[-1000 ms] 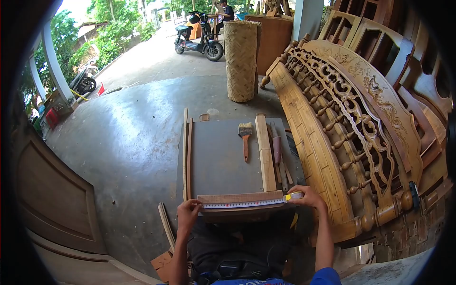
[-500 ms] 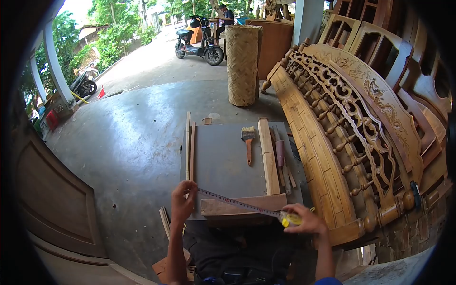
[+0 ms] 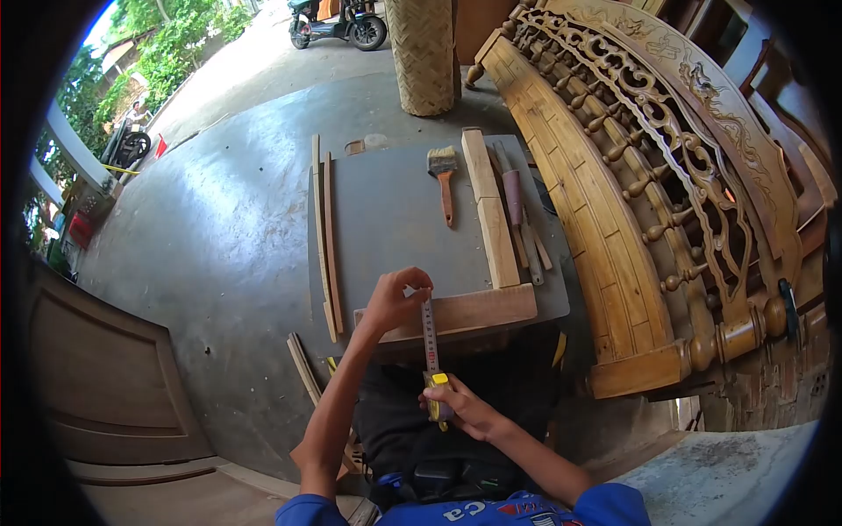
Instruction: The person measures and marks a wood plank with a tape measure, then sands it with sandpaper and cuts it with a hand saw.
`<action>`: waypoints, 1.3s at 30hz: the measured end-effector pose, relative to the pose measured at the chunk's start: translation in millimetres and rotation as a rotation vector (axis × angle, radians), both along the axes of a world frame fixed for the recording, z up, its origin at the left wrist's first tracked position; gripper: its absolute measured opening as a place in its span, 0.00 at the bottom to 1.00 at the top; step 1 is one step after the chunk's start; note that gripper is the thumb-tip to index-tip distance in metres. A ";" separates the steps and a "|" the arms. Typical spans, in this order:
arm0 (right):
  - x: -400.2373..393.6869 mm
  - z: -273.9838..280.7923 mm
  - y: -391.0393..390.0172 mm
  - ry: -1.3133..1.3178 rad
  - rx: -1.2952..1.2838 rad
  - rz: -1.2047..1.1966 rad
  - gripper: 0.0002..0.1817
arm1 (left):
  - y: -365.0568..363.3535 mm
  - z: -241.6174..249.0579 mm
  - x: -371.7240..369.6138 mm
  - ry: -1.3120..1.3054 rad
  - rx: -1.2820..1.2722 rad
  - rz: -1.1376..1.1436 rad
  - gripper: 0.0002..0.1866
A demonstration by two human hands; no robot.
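My left hand (image 3: 397, 301) pinches the free end of the tape blade (image 3: 430, 337) above the near wooden block (image 3: 478, 310). Below it, my right hand (image 3: 465, 409) is closed round the yellow tape measure (image 3: 437, 394), in front of my body. A short length of blade runs between the two hands. The near block lies crosswise along the front edge of the grey work surface (image 3: 386, 202). Two long pale blocks (image 3: 491, 210) lie end to end beyond its right end. A brush (image 3: 445, 180) rests left of them.
Thin wooden strips (image 3: 326, 254) lie along the work surface's left side. Tools, one with a purple handle (image 3: 513, 197), lie on its right. A carved wooden frame (image 3: 588, 210) leans at the right. A woven cylinder (image 3: 423, 61) and a scooter (image 3: 338, 26) stand beyond.
My hands have come closer together, and the extended blade is much shorter and now runs towards my body. My right hand moved left and down with the tape case. The view has tilted down.
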State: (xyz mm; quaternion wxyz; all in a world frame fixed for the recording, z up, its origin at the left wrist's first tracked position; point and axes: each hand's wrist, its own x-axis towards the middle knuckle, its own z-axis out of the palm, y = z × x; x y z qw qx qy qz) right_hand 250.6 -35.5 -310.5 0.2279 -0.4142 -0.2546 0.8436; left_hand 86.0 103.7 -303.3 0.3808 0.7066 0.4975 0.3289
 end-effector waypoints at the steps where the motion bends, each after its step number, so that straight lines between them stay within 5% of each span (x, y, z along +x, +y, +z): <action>1: 0.4 -5.2 -1.0 -0.006 0.000 0.006 0.34 | -1.5 -3.3 0.3 0.017 -0.037 -0.013 0.07; 13: 0.8 -11.6 25.3 -0.024 -0.001 -0.052 0.34 | -7.6 7.8 0.0 0.190 -0.234 0.019 0.12; 18: 7.6 -13.2 51.8 -0.073 0.008 0.011 0.28 | -5.9 -6.0 0.2 0.205 -0.146 0.029 0.11; 39: -6.5 -12.0 39.4 -0.225 0.203 -0.098 0.34 | -5.6 1.8 1.3 0.203 -0.145 0.062 0.11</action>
